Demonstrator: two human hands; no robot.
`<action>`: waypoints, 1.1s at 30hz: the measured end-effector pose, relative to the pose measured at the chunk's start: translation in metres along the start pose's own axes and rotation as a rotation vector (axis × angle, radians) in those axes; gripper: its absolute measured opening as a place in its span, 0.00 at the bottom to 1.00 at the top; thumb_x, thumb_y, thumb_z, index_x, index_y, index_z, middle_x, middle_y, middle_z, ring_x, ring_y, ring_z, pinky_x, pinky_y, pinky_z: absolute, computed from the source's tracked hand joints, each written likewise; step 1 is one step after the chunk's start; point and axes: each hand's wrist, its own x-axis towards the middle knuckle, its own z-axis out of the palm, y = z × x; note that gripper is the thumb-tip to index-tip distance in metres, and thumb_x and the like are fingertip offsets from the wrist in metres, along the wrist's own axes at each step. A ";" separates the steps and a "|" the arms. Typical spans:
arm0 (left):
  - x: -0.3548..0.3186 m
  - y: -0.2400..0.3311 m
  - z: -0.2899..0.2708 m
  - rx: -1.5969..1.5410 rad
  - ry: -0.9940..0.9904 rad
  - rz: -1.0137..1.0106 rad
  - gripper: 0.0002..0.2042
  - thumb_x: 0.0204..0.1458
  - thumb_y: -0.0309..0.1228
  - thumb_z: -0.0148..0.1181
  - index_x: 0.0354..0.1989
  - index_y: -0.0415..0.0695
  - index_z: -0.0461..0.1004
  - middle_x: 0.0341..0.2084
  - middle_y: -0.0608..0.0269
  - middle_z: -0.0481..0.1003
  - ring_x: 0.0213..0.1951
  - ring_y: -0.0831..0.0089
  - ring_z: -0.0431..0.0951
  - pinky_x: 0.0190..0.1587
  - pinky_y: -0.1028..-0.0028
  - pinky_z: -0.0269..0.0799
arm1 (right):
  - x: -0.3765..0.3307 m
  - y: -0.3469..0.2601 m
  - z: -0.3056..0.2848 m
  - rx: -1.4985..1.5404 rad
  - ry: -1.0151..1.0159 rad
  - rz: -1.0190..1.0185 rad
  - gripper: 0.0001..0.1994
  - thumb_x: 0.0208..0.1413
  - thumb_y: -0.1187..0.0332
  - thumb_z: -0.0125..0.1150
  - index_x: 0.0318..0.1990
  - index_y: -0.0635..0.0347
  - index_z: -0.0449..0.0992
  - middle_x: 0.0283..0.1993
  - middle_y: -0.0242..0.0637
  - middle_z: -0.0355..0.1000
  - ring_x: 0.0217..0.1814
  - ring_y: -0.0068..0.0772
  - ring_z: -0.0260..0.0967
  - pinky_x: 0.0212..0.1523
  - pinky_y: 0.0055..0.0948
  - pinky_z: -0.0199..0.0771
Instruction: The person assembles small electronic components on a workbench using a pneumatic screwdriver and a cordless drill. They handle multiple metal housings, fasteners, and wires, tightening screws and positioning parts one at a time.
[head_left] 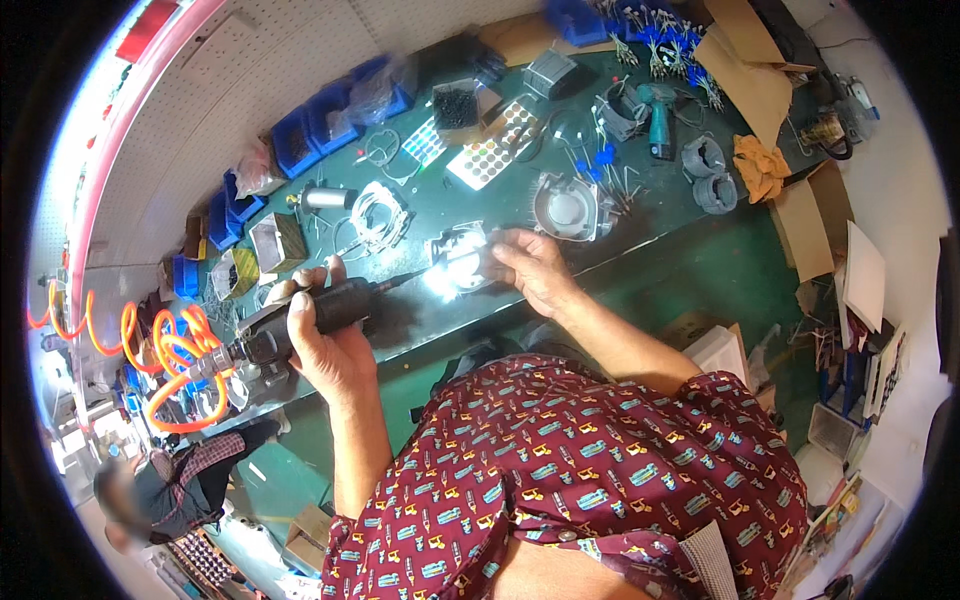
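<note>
My left hand [338, 352] is wrapped round a black air screwdriver [345, 303], held level, with an orange coiled hose [165, 345] at its rear end. Its thin bit points right, toward a small metal housing [462, 262] on the bench's front part. Glare washes out much of that housing, so I cannot tell whether the bit touches a screw. At its right side, my right hand [535, 272] grips the housing's edge between thumb and fingers. Just beyond, a larger round metal motor housing [568, 207] lies on the green bench [620, 240].
Left of centre lie a coiled white cable [380, 218] and a metal cylinder [328, 197]. Behind are blue bins [295, 142], a box of black screws [457, 110] and sticker sheets [495, 150]. A teal power drill [660, 122] and orange cloth [760, 170] lie right. Another person [185, 480] is at lower left.
</note>
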 end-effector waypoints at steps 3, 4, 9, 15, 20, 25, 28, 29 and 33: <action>0.002 -0.006 -0.007 -0.038 0.014 -0.022 0.11 0.57 0.29 0.61 0.48 0.45 0.71 0.43 0.62 0.75 0.49 0.68 0.75 0.68 0.46 0.64 | 0.002 0.004 -0.003 0.029 -0.050 0.038 0.10 0.65 0.76 0.58 0.52 0.68 0.74 0.46 0.40 0.76 0.45 0.31 0.78 0.49 0.32 0.85; 0.002 -0.007 -0.007 -0.039 0.004 -0.026 0.11 0.58 0.29 0.61 0.48 0.46 0.71 0.42 0.63 0.74 0.50 0.68 0.75 0.68 0.47 0.63 | 0.002 0.005 -0.003 0.036 -0.069 0.043 0.10 0.65 0.75 0.58 0.51 0.68 0.74 0.46 0.40 0.76 0.45 0.31 0.78 0.49 0.33 0.85; 0.003 -0.010 -0.006 -0.043 0.020 -0.044 0.11 0.57 0.30 0.61 0.48 0.46 0.70 0.42 0.63 0.74 0.49 0.69 0.75 0.68 0.48 0.63 | 0.004 0.004 0.000 0.023 -0.064 0.054 0.09 0.65 0.76 0.57 0.51 0.69 0.74 0.44 0.41 0.77 0.44 0.32 0.79 0.48 0.32 0.85; 0.015 -0.008 -0.015 -0.076 0.029 -0.154 0.11 0.57 0.28 0.61 0.46 0.46 0.70 0.41 0.64 0.74 0.48 0.69 0.75 0.68 0.49 0.64 | 0.008 -0.005 -0.010 -0.076 -0.193 0.147 0.11 0.65 0.75 0.57 0.51 0.71 0.74 0.45 0.44 0.78 0.44 0.34 0.79 0.49 0.33 0.85; 0.025 -0.009 -0.028 -0.076 0.014 -0.203 0.11 0.56 0.26 0.62 0.47 0.46 0.72 0.41 0.64 0.75 0.47 0.71 0.76 0.64 0.50 0.69 | 0.016 -0.022 -0.012 -0.415 -0.324 0.282 0.11 0.62 0.73 0.61 0.50 0.69 0.79 0.44 0.41 0.79 0.42 0.31 0.80 0.44 0.30 0.84; 0.005 -0.032 -0.024 0.061 0.011 -0.074 0.12 0.55 0.24 0.61 0.47 0.44 0.71 0.41 0.61 0.75 0.46 0.66 0.77 0.62 0.48 0.71 | 0.041 -0.015 -0.008 -1.389 -0.527 -0.358 0.12 0.54 0.71 0.61 0.46 0.60 0.83 0.44 0.50 0.80 0.42 0.52 0.79 0.46 0.47 0.78; -0.011 -0.050 -0.030 0.178 -0.066 -0.003 0.13 0.55 0.24 0.62 0.48 0.43 0.69 0.42 0.58 0.74 0.47 0.65 0.77 0.61 0.47 0.71 | 0.043 -0.004 -0.008 -1.613 -0.514 -0.250 0.15 0.53 0.74 0.56 0.48 0.56 0.82 0.46 0.53 0.78 0.48 0.60 0.76 0.51 0.52 0.75; -0.015 -0.057 -0.033 0.189 -0.070 -0.020 0.14 0.55 0.24 0.62 0.49 0.44 0.68 0.43 0.58 0.73 0.48 0.65 0.76 0.62 0.48 0.71 | 0.044 -0.001 -0.008 -1.673 -0.511 -0.242 0.16 0.53 0.75 0.55 0.49 0.56 0.81 0.47 0.53 0.78 0.50 0.60 0.76 0.52 0.52 0.75; -0.026 -0.069 -0.036 0.190 -0.071 -0.018 0.14 0.55 0.21 0.62 0.48 0.43 0.68 0.43 0.58 0.72 0.49 0.65 0.76 0.63 0.48 0.70 | 0.038 -0.004 0.009 -1.792 -0.556 -0.084 0.21 0.52 0.78 0.53 0.54 0.55 0.77 0.50 0.57 0.77 0.53 0.63 0.75 0.53 0.56 0.74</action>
